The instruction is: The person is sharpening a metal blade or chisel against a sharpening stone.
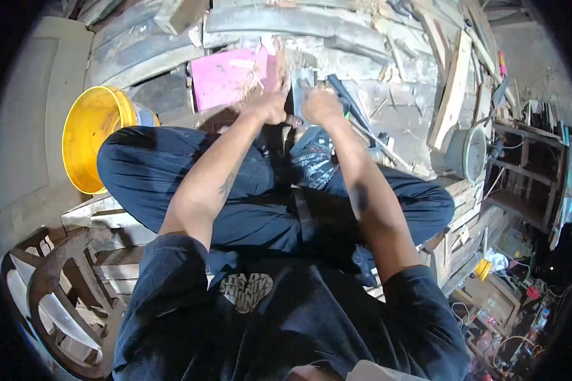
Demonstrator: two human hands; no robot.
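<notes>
My left hand (270, 108) is closed beside the upright edge of a narrow reddish-brown wooden piece (280, 66), its fingers partly hidden. Close by on the right, my right hand (323, 106) is closed at the lower end of a flat blue-grey piece (305, 79), whose exact kind I cannot make out. A dark gap lies between the two hands. Just left of the wooden piece, a bright pink sheet (219, 79) carries some shavings. Below my right hand, a dark cloth with a white pattern (316, 166) lies between my crossed legs.
A yellow bucket (86, 143) lies tipped beside my left knee. To the right are a long dark blue tool or bar (351, 105), a pale plank (451, 89) and a grey bucket (475, 155). Boards and wood scraps cover the far side. A curved wooden frame (41, 292) stands lower left.
</notes>
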